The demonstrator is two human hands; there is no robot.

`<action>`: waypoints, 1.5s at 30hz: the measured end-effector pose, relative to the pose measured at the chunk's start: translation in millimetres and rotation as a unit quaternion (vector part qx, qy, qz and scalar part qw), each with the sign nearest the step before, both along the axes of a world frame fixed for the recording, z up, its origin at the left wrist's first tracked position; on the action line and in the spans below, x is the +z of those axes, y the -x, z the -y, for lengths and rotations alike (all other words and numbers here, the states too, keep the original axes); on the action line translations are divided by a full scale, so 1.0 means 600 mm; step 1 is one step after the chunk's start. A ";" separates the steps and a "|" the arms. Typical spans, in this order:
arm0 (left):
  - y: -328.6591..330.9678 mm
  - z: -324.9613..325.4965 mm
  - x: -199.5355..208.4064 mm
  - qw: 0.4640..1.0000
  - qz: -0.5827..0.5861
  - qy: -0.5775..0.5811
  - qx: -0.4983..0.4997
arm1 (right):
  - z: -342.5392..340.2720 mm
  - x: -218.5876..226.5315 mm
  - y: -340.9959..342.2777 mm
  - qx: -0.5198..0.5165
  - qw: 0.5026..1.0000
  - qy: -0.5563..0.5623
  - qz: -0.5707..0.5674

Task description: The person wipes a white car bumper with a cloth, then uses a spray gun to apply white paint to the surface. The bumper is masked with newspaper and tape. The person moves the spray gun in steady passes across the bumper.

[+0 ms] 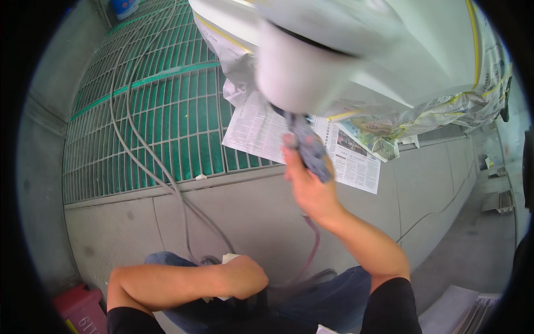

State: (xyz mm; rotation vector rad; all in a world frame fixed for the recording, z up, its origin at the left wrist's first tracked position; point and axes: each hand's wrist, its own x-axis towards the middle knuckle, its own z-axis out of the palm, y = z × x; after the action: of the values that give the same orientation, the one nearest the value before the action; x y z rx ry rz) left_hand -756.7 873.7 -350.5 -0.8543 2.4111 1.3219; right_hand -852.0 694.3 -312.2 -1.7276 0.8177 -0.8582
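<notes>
**A:** ok so how far along does this look to you guys?

**B:** Prep looks done, I'd say. The white panel [439, 61] has yellow tape [475, 44] along its edges, crinkly masking sheet [497, 67] hanging off it, and newspaper [256, 128] laid underneath, partly over the floor grating [161, 128].

**A:** And what's in hand?

**B:** Right hand [314, 192] has its grip wrapped around the handle of a spray gun [317, 161], held up in front of the panel. The big white cup [297, 78] blocks part of the view, so I can't tell how close the nozzle is, or whether the trigger's pulled. A maroon hose [312, 239] shows below that hand, running toward the lap.

**A:** Left one just chilling?

**B:** Left hand [245, 275] is down by the lap, fingers curled round a pale papery thing [229, 258]. No idea what it is, mostly hidden.

**A:** So what's left?

**B:** My guess is it's somewhere in the spraying stage. The panel's white all over where I can see it, but no clear line between coated and bare, so can't say how much remains. All the masking's on, so peeling that is surely left.
</notes>
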 end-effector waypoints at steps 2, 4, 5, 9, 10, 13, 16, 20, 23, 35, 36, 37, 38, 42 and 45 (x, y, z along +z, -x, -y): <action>-0.014 -0.002 0.001 1.000 -0.017 0.004 0.017 | -0.004 0.002 -0.069 0.024 0.998 -0.040 0.042; -0.025 -0.004 0.008 1.000 -0.012 0.007 0.019 | -0.006 0.011 -0.130 0.057 0.994 -0.049 0.074; -0.029 -0.004 0.009 1.000 -0.010 0.009 0.019 | -0.004 0.014 -0.156 0.076 0.992 -0.047 0.087; -0.038 -0.008 0.017 0.999 -0.008 -0.010 0.030 | 0.016 0.026 -0.201 0.128 0.981 -0.058 0.130; -0.038 -0.006 0.024 0.999 -0.006 -0.012 0.031 | 0.019 0.027 -0.202 0.129 0.980 -0.056 0.141; -0.039 -0.021 0.009 0.999 -0.013 -0.004 0.032 | 0.018 0.024 -0.167 0.062 0.990 -0.045 0.114; -0.037 -0.031 -0.004 1.000 -0.014 -0.001 0.017 | 0.013 0.018 -0.108 0.000 0.994 -0.066 0.092; -0.029 -0.037 -0.004 1.000 -0.017 -0.002 0.017 | 0.005 0.037 -0.009 -0.055 0.991 -0.117 -0.023; -0.019 -0.031 0.004 1.000 -0.001 -0.017 -0.014 | 0.007 0.024 0.068 -0.072 0.992 -0.098 0.026; 0.027 -0.012 -0.018 0.998 0.055 -0.040 0.018 | 0.074 0.023 0.308 -0.165 0.980 -0.083 0.069; 0.030 -0.006 -0.015 0.997 0.060 -0.042 0.020 | 0.083 0.022 0.329 -0.177 0.978 -0.087 0.068; 0.032 -0.001 -0.009 0.996 0.067 -0.046 0.023 | 0.096 0.015 0.351 -0.182 0.977 -0.086 0.071; 0.035 0.007 -0.007 0.996 0.071 -0.047 0.025 | 0.107 0.013 0.373 -0.191 0.976 -0.087 0.066; 0.047 0.030 -0.022 0.995 0.090 -0.038 0.025 | 0.161 0.001 0.459 -0.225 0.970 -0.074 0.052; 0.053 0.050 -0.019 0.993 0.103 -0.037 0.039 | 0.210 -0.017 0.511 -0.257 0.963 -0.051 0.057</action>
State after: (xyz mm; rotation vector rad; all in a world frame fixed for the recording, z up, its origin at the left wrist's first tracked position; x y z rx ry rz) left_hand -788.7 843.7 -362.2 -1.0205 2.1779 1.2747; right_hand -1158.8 568.5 -322.2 -1.3755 1.2371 -1.2226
